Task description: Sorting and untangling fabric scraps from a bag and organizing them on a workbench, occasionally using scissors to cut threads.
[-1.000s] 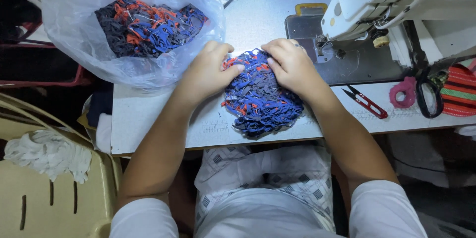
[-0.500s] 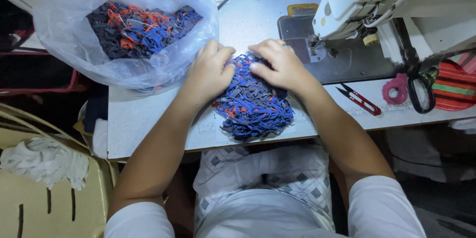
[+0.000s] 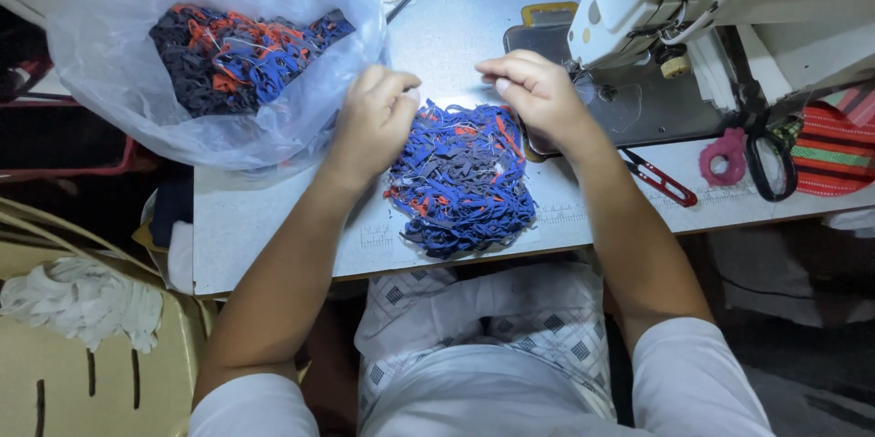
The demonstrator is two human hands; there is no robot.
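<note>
Hands are working over a grey sewing table, seen from above, at a seat drawn close to its front edge. One white sewing machine is filling the far right corner, its arm reaching out over the tabletop. One clear plastic bag, round and bulging, is sitting at the far left corner with its mouth gaping toward the person; a tangle of dark grey, orange and blue fabric strips is showing through it. One pale plastic chair is standing beside the table on the left, with one bundle of white cloth lying across it. One loose pile of strips, mostly blue with grey and orange bits, is lying at the table's front edge between the two forearms. The left hand is curling closed at the pile's upper left edge, just beside the bag; whether it is pinching a strip cannot be told. The right hand is hovering at the pile's upper right, fingers bent and drawn together, with nothing clearly in them. One folded red striped cloth is lying at the far right. Two cutting tools are resting beside the machine: black-handled scissors and small red thread snips. One pink ring-shaped piece is lying between them.
</note>
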